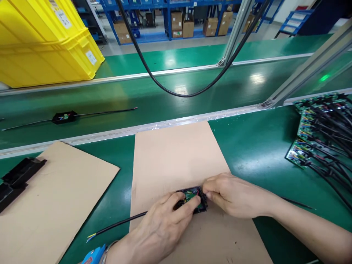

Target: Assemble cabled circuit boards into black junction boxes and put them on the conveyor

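Note:
A small black plastic case (204, 209) with a green circuit board (189, 194) inside lies on a cardboard sheet (176, 154). My left hand (162, 223) grips the case from the left, two fingers pressing down on the board; its thumb is hidden. At the case's right end, my right hand (231, 194) is closed in a pinch around the cable where it enters; the fingers hide the exact spot. A black cable (118, 223) with stripped yellow and blue wire ends leaves the case to the left. The other cable (298, 203) shows beyond my right wrist.
Black empty cases (23, 170) sit on another cardboard sheet (55, 198) at left. Circuit boards with cables (305, 146) are piled at right. Another cabled case (65, 117) lies on the green belt beyond the metal rail. Yellow crates (55, 62) stand behind; a black cable (187, 95) hangs overhead.

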`<action>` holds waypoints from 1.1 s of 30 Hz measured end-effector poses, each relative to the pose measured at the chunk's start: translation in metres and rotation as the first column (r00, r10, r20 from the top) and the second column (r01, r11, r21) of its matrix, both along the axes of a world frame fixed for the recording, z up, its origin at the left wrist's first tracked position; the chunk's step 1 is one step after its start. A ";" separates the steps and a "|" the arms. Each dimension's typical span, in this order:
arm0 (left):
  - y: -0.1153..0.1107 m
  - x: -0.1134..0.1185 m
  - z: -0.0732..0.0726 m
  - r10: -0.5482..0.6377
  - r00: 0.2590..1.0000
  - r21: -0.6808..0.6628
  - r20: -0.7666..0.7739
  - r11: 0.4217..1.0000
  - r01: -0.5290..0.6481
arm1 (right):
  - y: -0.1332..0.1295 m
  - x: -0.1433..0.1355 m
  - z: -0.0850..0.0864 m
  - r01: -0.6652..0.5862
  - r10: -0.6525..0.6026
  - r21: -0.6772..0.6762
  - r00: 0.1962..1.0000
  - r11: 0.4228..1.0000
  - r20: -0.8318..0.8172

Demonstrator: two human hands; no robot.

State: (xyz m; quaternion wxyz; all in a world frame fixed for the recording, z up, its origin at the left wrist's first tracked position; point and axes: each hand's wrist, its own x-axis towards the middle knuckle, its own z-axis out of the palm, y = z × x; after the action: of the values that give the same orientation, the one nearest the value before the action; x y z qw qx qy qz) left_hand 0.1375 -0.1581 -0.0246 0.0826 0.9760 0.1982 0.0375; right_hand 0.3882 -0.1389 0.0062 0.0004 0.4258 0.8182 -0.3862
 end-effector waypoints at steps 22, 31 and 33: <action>0.004 0.002 0.002 -0.006 0.998 0.081 0.066 0.997 0.001 | 0.017 -0.012 0.011 -0.119 0.117 0.004 0.983 0.993 0.144; -0.001 0.009 0.004 0.020 0.998 0.019 0.057 1.000 -0.021 | 0.019 -0.032 0.018 -0.240 0.253 -0.080 0.910 0.967 0.330; -0.002 0.006 0.004 0.024 0.999 0.006 0.030 1.000 -0.025 | 0.015 -0.031 0.017 -0.154 0.167 -0.064 0.925 0.986 0.342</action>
State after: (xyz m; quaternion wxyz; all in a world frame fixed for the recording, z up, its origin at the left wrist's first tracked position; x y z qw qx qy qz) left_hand 0.1438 -0.1600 -0.0205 0.0818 0.9731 0.2087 0.0538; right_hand 0.3573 -0.1238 0.0228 0.1838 0.4187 0.8303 -0.3187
